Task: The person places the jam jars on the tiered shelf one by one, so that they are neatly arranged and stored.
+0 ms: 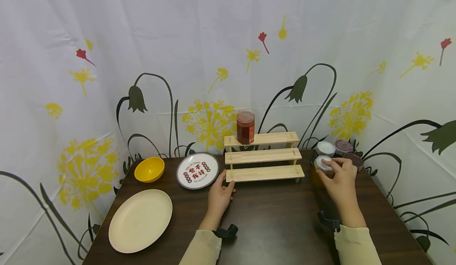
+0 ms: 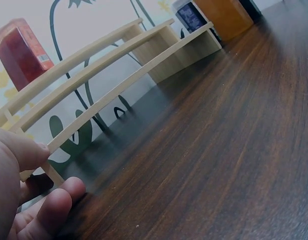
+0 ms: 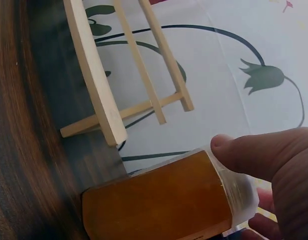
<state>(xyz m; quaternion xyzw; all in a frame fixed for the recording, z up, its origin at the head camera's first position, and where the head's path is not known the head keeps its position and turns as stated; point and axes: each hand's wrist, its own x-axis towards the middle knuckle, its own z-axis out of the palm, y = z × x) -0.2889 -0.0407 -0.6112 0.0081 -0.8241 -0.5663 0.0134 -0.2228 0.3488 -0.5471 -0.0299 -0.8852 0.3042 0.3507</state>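
A three-step wooden rack (image 1: 265, 173) stands at the back middle of the table. My left hand (image 1: 219, 195) grips the left end of its lowest step, thumb on the board and fingers around the end. On the top step sits a jar of dark red contents (image 1: 246, 130), towards the left. Right of the rack, my right hand (image 1: 341, 181) pinches the white lid (image 1: 323, 164) of an amber jar (image 3: 158, 200) between thumb and fingers. The jar is upright among other jars, its body partly hidden by the hand in the head view.
Behind the amber jar are another white-lidded jar (image 1: 325, 149) and two dark-lidded jars (image 1: 343, 146). On the left lie a yellow bowl (image 1: 149, 170), a white plate with red print (image 1: 197, 171) and a large cream plate (image 1: 140, 221). A patterned curtain (image 1: 213, 39) hangs behind the table.
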